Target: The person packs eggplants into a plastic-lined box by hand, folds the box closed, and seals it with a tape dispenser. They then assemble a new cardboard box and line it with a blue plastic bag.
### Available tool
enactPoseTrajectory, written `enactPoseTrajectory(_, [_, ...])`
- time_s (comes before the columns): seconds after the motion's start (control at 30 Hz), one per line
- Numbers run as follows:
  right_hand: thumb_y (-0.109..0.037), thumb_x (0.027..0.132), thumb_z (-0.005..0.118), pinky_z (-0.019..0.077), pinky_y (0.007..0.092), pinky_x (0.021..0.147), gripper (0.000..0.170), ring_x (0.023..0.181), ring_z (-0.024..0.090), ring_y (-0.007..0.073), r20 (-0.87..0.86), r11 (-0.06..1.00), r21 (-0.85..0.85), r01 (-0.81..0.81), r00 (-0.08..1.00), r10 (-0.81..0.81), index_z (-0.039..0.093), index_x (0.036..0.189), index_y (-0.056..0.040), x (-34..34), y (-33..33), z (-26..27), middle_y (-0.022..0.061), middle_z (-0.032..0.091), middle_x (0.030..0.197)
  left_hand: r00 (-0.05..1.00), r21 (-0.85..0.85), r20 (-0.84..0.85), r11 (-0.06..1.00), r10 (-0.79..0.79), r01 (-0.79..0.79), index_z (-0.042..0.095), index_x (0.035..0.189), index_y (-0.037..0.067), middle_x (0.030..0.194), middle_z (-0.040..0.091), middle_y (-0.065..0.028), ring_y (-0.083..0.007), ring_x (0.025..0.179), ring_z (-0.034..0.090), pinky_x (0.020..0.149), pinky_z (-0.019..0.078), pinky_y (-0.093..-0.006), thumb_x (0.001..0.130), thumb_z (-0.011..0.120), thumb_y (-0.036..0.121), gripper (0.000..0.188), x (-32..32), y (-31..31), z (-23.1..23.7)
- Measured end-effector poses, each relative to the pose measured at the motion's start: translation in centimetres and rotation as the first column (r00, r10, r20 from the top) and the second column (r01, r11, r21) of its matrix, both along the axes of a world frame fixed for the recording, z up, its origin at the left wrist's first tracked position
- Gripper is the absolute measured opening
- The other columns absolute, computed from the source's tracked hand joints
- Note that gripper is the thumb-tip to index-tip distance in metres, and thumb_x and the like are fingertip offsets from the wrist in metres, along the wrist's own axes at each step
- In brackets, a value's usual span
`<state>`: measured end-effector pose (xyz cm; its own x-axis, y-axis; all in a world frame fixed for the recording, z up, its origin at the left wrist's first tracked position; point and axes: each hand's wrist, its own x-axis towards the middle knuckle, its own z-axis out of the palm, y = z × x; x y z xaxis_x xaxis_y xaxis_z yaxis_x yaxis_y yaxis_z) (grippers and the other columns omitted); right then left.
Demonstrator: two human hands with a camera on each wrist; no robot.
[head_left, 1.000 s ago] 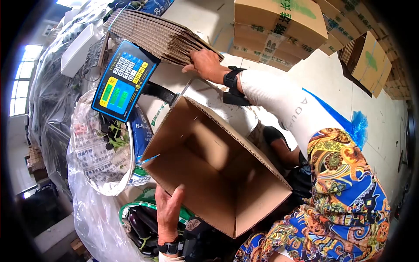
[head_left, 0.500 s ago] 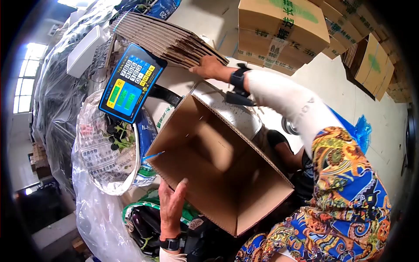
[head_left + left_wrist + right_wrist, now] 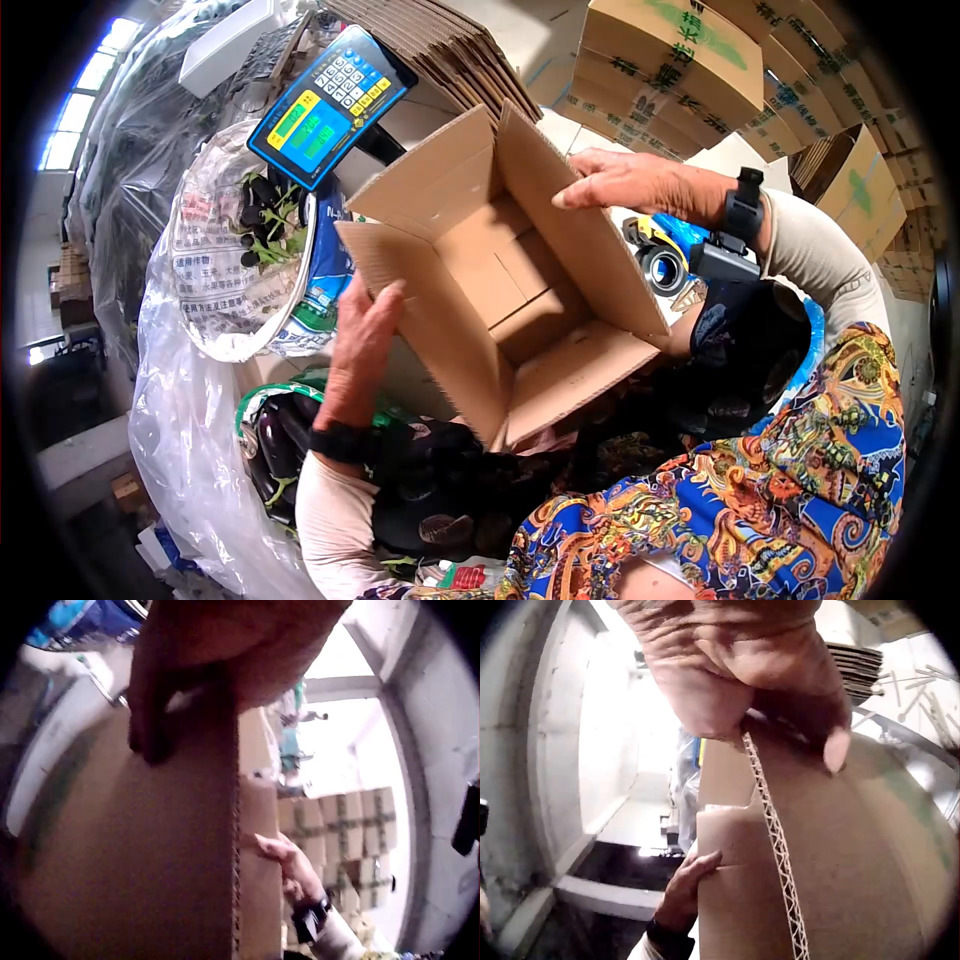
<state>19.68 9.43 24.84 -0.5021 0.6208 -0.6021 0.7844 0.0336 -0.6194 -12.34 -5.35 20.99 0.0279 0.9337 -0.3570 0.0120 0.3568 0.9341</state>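
An open-topped cardboard box (image 3: 405,270) is held between both hands in the head view, its inside facing up and its flaps upright. My left hand (image 3: 362,340) grips the left flap, thumb over the edge and fingers against the outer face. On the opposite side, my right hand (image 3: 650,185) pinches the right flap between thumb and fingers. In the right wrist view, the corrugated edge of the box (image 3: 780,855) runs down from that grip. The left wrist view has the fingers dark against the outer face of the box (image 3: 150,847).
Beyond the box stands a blue scale display (image 3: 330,105), beside a stack of flattened cartons (image 3: 440,40). Eggplants (image 3: 278,440) fill a green-rimmed bag at lower left. A white woven sack (image 3: 215,290) stands at left. Taped cartons (image 3: 670,70) are piled at upper right.
My right hand has left the flattened cartons and now grips the box's right flap. The box has shifted and turned, showing its bottom more squarely. The left hand has moved up with it.
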Motion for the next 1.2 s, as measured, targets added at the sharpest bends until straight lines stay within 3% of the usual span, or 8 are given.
enactPoseTrajectory(0.17, [-0.034, 0.088, 0.07, 0.0532, 0.0303, 0.071, 0.047, 0.085, 0.06, 0.0131, -0.411, 0.696, -0.71, 0.103, 0.742, -0.529, 0.06, 0.119, 0.0, 3.7, 1.6, -8.7, 0.0052, 0.067, 0.1, 0.965, -0.158, 0.249, 0.987, 0.08, -0.041, 0.056, 0.122, 0.001, 0.109, 0.064, -0.0047, -0.014, 0.096, 0.061, 0.076, 0.0515, -0.0332, 0.095, 0.061, 0.023, 0.035, -2.9, -2.2, -2.2])
enactPoseTrajectory(0.43, [-0.043, 0.074, 0.08, 0.046, 0.0417, 0.068, 0.058, 0.083, 0.057, 0.0315, -0.087, 0.867, 0.495, -0.065, 0.989, 0.124, 0.043, 0.087, -0.0007, 2.9, 2.9, -8.4, 0.0183, 0.056, 0.085, 0.681, 0.127, -0.716, 0.988, 0.153, -0.089, 0.049, 0.119, -0.003, 0.083, 0.065, -0.0162, -0.0261, 0.072, 0.063, 0.067, 0.0513, -0.0368, 0.083, 0.074, 0.037, 0.06, -4.5, -3.0, -9.1])
enactPoseTrajectory(0.53, [-0.063, 0.077, 0.07, 0.0491, 0.043, 0.078, 0.081, 0.091, 0.062, 0.0365, 0.155, 0.864, 0.432, -0.258, 0.965, 0.211, 0.05, 0.104, 0.011, 0.3, 3.1, -8.0, 0.0271, 0.061, 0.091, 0.743, -0.002, -0.669, 1.0, 0.004, -0.007, 0.047, 0.119, -0.003, 0.081, 0.066, -0.0148, -0.0216, 0.07, 0.066, 0.063, 0.052, -0.0349, 0.085, 0.071, 0.041, 0.061, -2.5, -2.7, -7.1])
enactPoseTrajectory(0.67, [-0.075, 0.073, 0.062, 0.0503, 0.0434, 0.076, 0.089, 0.085, 0.065, 0.0349, 0.317, 0.844, 0.295, -0.448, 0.879, 0.356, 0.062, 0.071, 0.014, -2.4, 2.2, -5.2, 0.0263, 0.063, 0.076, 0.292, 0.006, -0.954, 0.971, -0.066, 0.24, 0.045, 0.121, -0.006, 0.095, 0.066, -0.0258, -0.0401, 0.082, 0.068, 0.072, 0.0533, -0.0442, 0.081, 0.069, 0.055, 0.076, -1.1, -2.0, -8.2])
enactPoseTrajectory(0.83, [-0.042, 0.084, 0.068, 0.0515, 0.0373, 0.061, 0.04, 0.072, 0.062, 0.0234, 0.257, 0.968, -0.104, -0.228, 0.934, 0.248, 0.067, 0.079, -0.0024, -4.9, 3.0, -7.1, 0.0125, 0.059, 0.069, 0.744, -0.317, -0.594, 0.939, -0.306, 0.133, 0.047, 0.118, -0.008, 0.088, 0.065, -0.0209, -0.0335, 0.074, 0.067, 0.059, 0.056, -0.0398, 0.086, 0.064, 0.032, 0.054, 1.6, 1.7, -3.9])
enactPoseTrajectory(0.93, [-0.027, 0.086, 0.064, 0.0529, 0.0358, 0.065, 0.027, 0.077, 0.065, 0.0233, -0.44, 0.951, -0.25, -0.183, 0.896, 0.057, 0.061, 0.089, 0.0002, -1.5, 3.4, -9.9, 0.0123, 0.06, 0.084, 0.944, -0.2, -0.181, 0.95, -0.274, 0.238, 0.05, 0.124, -0.002, 0.103, 0.065, -0.0132, -0.0192, 0.078, 0.065, 0.058, 0.0555, -0.0325, 0.085, 0.062, 0.022, 0.048, 1.6, 3.0, -6.7])
enactPoseTrajectory(1.13, [-0.018, 0.088, 0.064, 0.0492, 0.0342, 0.064, 0.016, 0.067, 0.061, 0.0216, -0.609, 0.934, 0.146, -0.327, 0.714, 0.346, 0.059, 0.082, -0.0045, 0.7, 2.5, -13.2, 0.0089, 0.06, 0.073, 0.973, -0.219, -0.222, 0.976, -0.071, 0.021, 0.052, 0.128, 0.004, 0.105, 0.065, -0.0094, -0.0175, 0.083, 0.065, 0.057, 0.0564, -0.0301, 0.088, 0.058, 0.016, 0.042, 3.8, 1.2, -5.2])
enactPoseTrajectory(1.2, [-0.027, 0.089, 0.066, 0.0504, 0.0316, 0.066, 0.027, 0.07, 0.062, 0.0175, -0.465, 0.957, -0.29, 0.03, 0.869, -0.168, 0.06, 0.08, -0.0024, 3.0, -0.2, -7.1, 0.0068, 0.062, 0.071, 0.967, -0.264, -0.188, 0.958, -0.169, 0.116, 0.053, 0.126, 0.002, 0.104, 0.064, -0.009, -0.018, 0.084, 0.065, 0.059, 0.0576, -0.0304, 0.09, 0.059, 0.016, 0.039, 5.2, 1.5, -2.6])
